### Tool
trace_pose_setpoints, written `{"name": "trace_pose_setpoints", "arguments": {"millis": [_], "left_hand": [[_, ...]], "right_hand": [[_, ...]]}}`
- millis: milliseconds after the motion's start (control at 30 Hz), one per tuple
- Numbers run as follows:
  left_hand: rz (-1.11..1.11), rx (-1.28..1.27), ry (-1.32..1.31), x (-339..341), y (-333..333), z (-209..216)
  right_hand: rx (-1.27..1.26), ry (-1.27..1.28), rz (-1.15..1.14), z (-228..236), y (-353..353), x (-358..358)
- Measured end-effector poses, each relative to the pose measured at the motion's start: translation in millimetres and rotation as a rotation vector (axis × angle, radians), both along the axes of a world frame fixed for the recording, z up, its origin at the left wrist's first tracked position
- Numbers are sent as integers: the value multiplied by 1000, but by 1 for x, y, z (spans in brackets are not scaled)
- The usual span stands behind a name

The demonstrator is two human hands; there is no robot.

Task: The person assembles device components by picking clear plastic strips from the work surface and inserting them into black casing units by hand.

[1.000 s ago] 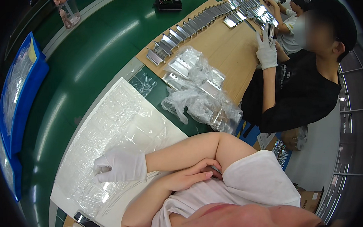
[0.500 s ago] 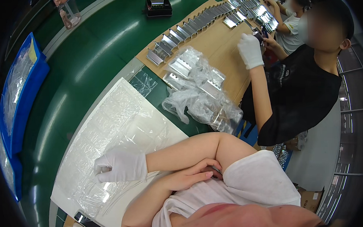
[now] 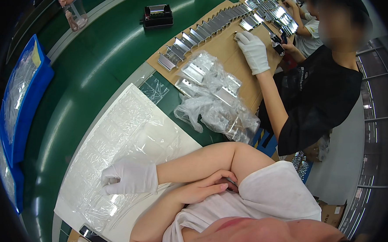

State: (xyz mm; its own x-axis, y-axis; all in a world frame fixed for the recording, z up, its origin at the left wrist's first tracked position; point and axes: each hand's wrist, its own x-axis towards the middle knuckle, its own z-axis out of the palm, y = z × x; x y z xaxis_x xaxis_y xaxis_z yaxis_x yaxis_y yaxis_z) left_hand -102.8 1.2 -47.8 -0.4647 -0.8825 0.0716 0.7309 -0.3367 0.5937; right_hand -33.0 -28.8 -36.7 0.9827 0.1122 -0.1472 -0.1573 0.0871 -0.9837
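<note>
My right hand [image 3: 129, 176], in a white glove, rests in a loose fist on clear plastic film [image 3: 124, 137] over a white board [image 3: 131, 91]. Nothing shows between its curled fingers. My right arm lies across my front. Bare, my left hand [image 3: 206, 188] lies tucked at the crook of that arm, fingers stretched out and thumb apart, holding nothing I can see. Some fingertips are hidden in shadow by the sleeve.
Crumpled plastic bags with shiny metal brackets [image 3: 193, 73] lie beyond the board. More metal parts [image 3: 215, 23] line the cardboard [image 3: 238, 48]. A co-worker in black [image 3: 315, 92] works at right. Nearby are a black box [image 3: 158, 18], blue bins [image 3: 44, 69] and a phone [image 3: 101, 240].
My hands have not moved. The co-worker's gloved hand has shifted left over the cardboard, a small piece at its fingertips. On the green surface, the black box has slid left.
</note>
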Motion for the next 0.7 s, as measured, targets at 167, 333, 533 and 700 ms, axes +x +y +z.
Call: {"name": "trace_pose_setpoints", "arguments": {"millis": [167, 333, 533, 700], "left_hand": [[4, -5, -11, 0, 0, 1], [4, -7, -22, 0, 0, 2], [6, -15, -17, -2, 0, -2], [8, -36, -34, -1, 0, -1]], "right_hand": [[2, 8, 4, 0, 0, -1], [25, 18, 6, -1, 1, -1], [9, 24, 14, 2, 1, -1], [-1, 2, 7, -6, 5, 0]]}}
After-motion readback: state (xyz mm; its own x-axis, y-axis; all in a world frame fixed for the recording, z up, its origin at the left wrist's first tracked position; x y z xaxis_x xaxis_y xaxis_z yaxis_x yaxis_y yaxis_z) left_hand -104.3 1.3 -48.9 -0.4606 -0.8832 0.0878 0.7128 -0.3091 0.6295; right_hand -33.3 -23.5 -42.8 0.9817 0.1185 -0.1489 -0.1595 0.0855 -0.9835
